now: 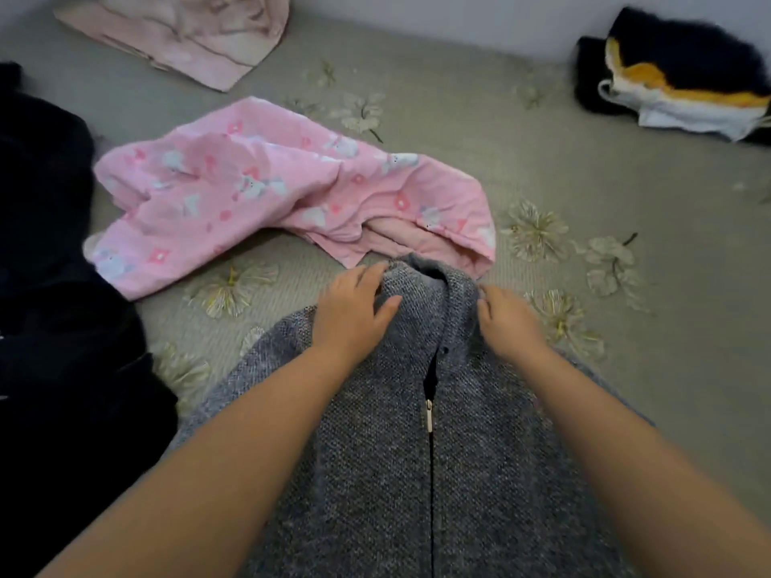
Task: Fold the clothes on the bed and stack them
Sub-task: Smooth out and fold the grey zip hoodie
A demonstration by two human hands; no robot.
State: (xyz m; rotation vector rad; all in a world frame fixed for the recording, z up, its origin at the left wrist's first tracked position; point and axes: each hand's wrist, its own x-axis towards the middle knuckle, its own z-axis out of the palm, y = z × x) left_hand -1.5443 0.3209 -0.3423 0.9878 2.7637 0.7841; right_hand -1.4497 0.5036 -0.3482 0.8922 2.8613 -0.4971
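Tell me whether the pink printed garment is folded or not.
Not folded. The pink printed garment lies crumpled and spread loosely on the bed.

Pale wall [459, 18], grey floral bedspread [626, 168]

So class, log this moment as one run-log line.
left hand: on grey zip cardigan collar | right hand: grips collar | folded stack: far right
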